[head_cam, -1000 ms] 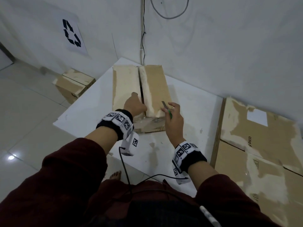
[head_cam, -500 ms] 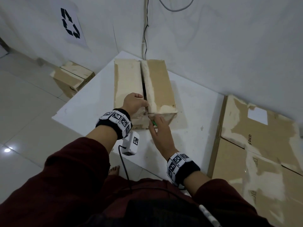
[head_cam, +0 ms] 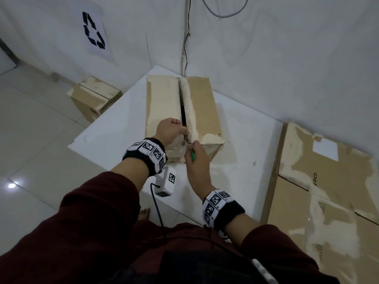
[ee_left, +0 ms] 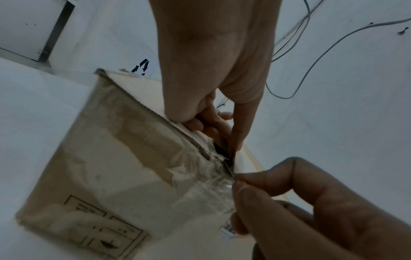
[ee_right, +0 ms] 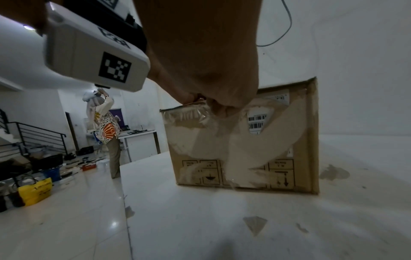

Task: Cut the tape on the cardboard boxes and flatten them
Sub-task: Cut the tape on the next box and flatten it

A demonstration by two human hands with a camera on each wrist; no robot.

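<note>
A worn cardboard box (head_cam: 201,103) lies on the white table (head_cam: 123,130) with a dark gap along its top seam. My left hand (head_cam: 170,130) rests on the near end of the left flap, its fingers (ee_left: 213,119) curled into the gap at the flap's edge. My right hand (head_cam: 196,158) pinches a green-handled cutter (head_cam: 192,155) at the near top edge of the box. The thin blade (ee_left: 231,171) meets the crinkled clear tape (ee_left: 206,186) where the seam runs onto the front face (ee_right: 255,149).
Large flattened cardboard sheets (head_cam: 328,181) lean at the table's right side. A smaller box (head_cam: 94,97) sits on the floor at the left, under a recycling sign (head_cam: 93,30). A cable (head_cam: 185,48) hangs down the wall corner. A person (ee_right: 106,126) stands far off.
My right hand has dropped with the cutter from the top of the box to its near top edge at the seam. My left hand has stayed on the left flap.
</note>
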